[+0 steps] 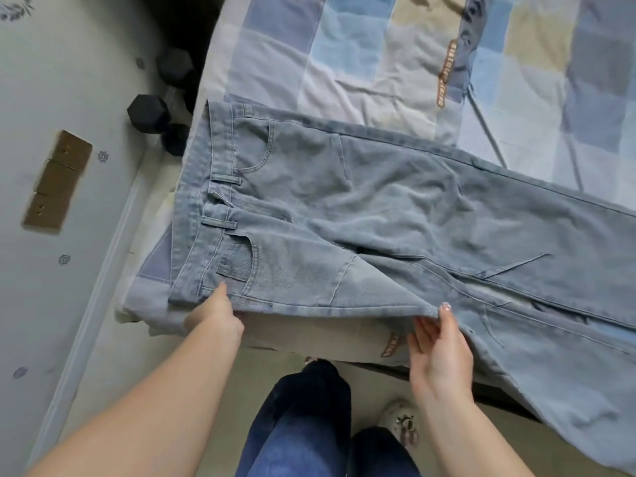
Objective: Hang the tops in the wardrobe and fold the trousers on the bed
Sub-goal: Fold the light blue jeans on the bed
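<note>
Light blue jeans (344,208) lie spread on the bed (344,63), waistband toward the left edge, legs running off to the right. My left hand (215,315) pinches the near side seam close to the waistband, thumb on top. My right hand (437,342) pinches the same near edge further along, at the thigh, lifting it a little off the bed. The near leg hangs partly over the bed's front edge at the lower right. No tops are in view.
A checked blue, grey and beige bedcover (395,46) covers the bed. Black dumbbells (149,113) lie on the floor beside the bed's left corner. Brown blocks (56,180) sit on the tiled floor at left. My legs and a slipper (401,421) are below.
</note>
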### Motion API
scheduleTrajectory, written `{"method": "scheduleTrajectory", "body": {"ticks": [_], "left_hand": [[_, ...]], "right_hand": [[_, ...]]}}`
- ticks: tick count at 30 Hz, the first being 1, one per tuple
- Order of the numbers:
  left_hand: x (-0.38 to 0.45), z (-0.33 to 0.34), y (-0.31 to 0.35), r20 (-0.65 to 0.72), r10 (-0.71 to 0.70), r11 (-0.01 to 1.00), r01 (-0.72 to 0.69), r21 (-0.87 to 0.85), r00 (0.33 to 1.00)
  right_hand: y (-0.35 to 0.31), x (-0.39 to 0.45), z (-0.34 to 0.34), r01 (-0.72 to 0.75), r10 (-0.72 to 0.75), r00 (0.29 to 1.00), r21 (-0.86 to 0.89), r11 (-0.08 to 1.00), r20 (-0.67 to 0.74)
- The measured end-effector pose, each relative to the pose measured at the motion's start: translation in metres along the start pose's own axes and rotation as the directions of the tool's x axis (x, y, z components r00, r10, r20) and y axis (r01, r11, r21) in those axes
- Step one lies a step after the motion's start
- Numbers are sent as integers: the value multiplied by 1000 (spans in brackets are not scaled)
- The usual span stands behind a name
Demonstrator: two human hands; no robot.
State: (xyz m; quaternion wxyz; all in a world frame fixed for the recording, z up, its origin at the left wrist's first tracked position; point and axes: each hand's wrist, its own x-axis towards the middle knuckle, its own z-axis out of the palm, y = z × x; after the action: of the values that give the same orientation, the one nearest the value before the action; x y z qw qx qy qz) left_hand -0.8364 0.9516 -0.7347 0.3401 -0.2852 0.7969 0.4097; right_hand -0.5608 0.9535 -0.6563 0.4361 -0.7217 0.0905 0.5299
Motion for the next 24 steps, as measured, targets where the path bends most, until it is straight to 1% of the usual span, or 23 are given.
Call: {"method": "scheduleTrajectory", "body": {"ticks": [2,3,6,8,10,14,17,19,21,22,24], "left_hand": [[-7,5,13,-117,105,990,-115,-82,988],[-14,11,24,-137,168,976,-185,-115,976],[-45,32,58,-71,352,903,-359,-236,933],[-59,58,83,-53,396,871,-394,-294,917],[-61,93,105,-32,430,858,-420,-297,902],[-54,172,147,35,521,838,-503,-209,853],[-39,230,174,94,575,813,-555,-175,813],[-30,258,182,103,608,793,-594,-136,787],[-14,279,182,101,626,780,-624,-50,774],[-4,285,182,127,605,793,-609,-9,786],[14,293,179,241,532,821,-564,87,812]], "right_hand": [[-11,7,14,53,-54,998,-4,999,-33],[-16,11,23,84,-84,995,-14,996,-44],[-40,27,53,215,-217,975,-49,975,-48],[-63,46,81,289,-291,956,-65,955,-32],[-86,74,115,353,-359,933,-133,926,-23],[-120,136,177,434,-458,889,-308,846,-4],[-136,178,216,467,-501,864,-448,762,47],[-143,204,236,482,-514,853,-513,710,90],[-143,230,253,483,-490,858,-574,661,157],[-140,239,260,474,-451,868,-610,634,206],[-130,248,268,470,-346,882,-641,607,320]]}}
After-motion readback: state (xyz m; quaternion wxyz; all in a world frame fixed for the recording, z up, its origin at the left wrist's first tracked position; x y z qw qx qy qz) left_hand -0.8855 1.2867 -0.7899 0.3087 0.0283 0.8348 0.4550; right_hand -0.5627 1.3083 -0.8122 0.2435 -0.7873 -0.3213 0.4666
